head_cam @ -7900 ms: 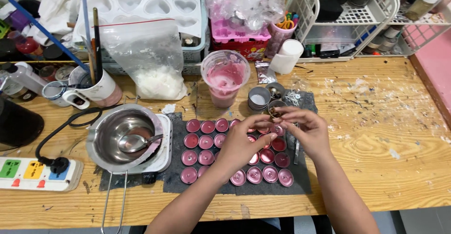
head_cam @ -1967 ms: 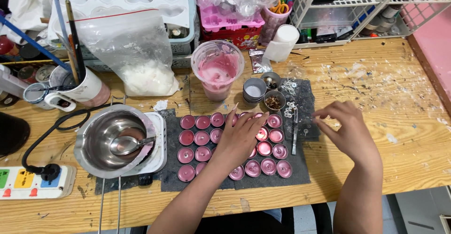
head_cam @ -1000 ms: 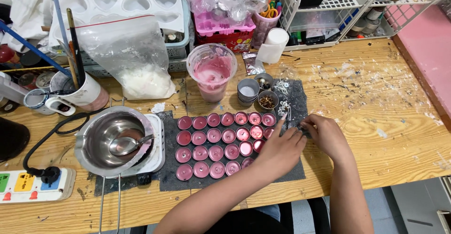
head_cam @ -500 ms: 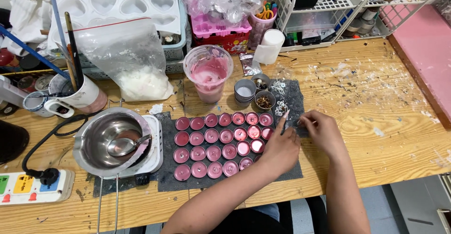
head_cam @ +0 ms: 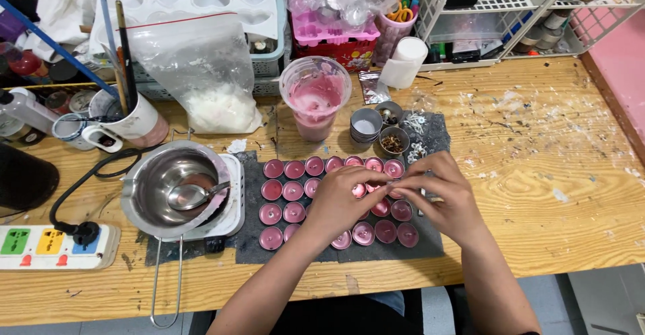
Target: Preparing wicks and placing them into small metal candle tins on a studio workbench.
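A: The tealight cups (head_cam: 293,190), small round tins filled with pink wax, sat in rows on a dark mat (head_cam: 250,247) at the near edge of the wooden table (head_cam: 537,194).

B: And the hands?

A: Both met over the right end of the rows. The left hand (head_cam: 342,200) lay half-curled, fingertips pinched toward the right hand (head_cam: 443,197), whose fingers were also drawn together. Whether anything was held between them, I could not tell; it was too small.

B: How would one do that well?

A: In my judgement, by working low and steady, one cup at a time, without nudging the neighbours.

B: Beyond them?

A: A steel pan (head_cam: 171,187) with a spoon to the left, and farther back a plastic cup (head_cam: 314,100) smeared pink.
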